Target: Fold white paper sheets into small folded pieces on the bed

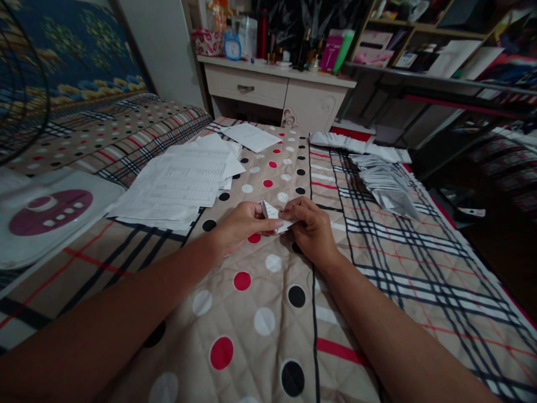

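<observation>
Between my hands, just above the dotted bedspread [264, 321], is a small folded piece of white paper [271, 210] with printed lines on it. My left hand [245, 225] pinches its left side, the thumb lying along the lower edge. At the other end, the fingers of my right hand [309, 224] are closed on the paper's right corner and cover part of it. Left of my hands lies a spread stack of printed sheets [184, 173]. Over on the right, many folded paper pieces [384, 179] sit nested in a row.
A blank sheet [251, 137] lies beyond my hands. Another row of folded papers [339, 141] is at the far right. At the left edge rests a white plastic bag [100, 196] with a purple print. A white cabinet [247, 84] holding a blue clock [232, 46] stands behind the bed.
</observation>
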`<act>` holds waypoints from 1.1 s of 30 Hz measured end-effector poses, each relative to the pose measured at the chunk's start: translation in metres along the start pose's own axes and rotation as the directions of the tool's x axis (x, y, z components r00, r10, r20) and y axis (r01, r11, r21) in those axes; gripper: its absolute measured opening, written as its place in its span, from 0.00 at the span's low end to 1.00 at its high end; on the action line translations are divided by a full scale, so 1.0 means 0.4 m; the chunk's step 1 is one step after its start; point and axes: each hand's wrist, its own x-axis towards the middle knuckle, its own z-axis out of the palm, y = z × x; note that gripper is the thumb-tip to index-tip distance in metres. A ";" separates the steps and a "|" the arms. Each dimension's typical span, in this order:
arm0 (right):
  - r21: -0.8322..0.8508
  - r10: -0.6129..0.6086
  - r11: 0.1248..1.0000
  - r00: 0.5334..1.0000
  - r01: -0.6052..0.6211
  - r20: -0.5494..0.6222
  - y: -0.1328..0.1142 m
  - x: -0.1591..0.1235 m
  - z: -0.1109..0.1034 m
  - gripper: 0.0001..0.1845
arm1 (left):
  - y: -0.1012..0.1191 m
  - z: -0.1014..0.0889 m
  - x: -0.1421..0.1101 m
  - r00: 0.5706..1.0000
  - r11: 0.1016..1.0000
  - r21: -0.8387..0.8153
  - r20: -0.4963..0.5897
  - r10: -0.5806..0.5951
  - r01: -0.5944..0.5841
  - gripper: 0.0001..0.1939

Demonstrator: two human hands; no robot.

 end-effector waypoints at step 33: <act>0.021 0.165 0.986 0.985 -0.166 0.044 -0.029 0.002 -0.005 0.16 | -0.001 0.023 -0.005 0.993 0.999 0.015 -0.110 0.032 -0.031 0.09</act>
